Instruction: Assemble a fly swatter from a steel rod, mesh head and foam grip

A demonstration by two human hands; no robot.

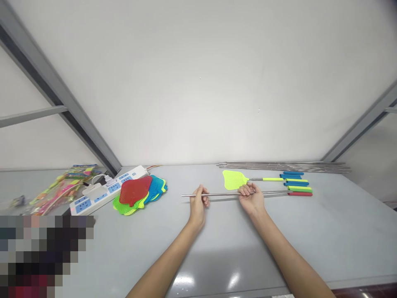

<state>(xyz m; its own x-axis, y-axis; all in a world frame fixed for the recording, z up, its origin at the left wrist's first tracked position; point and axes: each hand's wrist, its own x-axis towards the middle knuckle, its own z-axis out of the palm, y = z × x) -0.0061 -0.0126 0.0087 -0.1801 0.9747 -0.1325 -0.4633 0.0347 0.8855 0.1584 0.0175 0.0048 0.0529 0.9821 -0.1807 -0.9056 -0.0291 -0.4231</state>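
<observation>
My left hand [197, 205] pinched a steel rod [223, 194] near its bare end, and my right hand [251, 198] gripped it mid-length. A yellow swatter [235, 179] lay just beyond the rod.

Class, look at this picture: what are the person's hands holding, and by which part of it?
Both hands hold a metal rod with a red grip: the left hand near its bare end, the right hand along the shaft, short of the grip.

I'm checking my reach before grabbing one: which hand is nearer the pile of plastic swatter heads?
Your left hand is nearer: it holds the steel rod just right of the pile of plastic swatter heads. Your right hand is farther right along the rod.
</observation>
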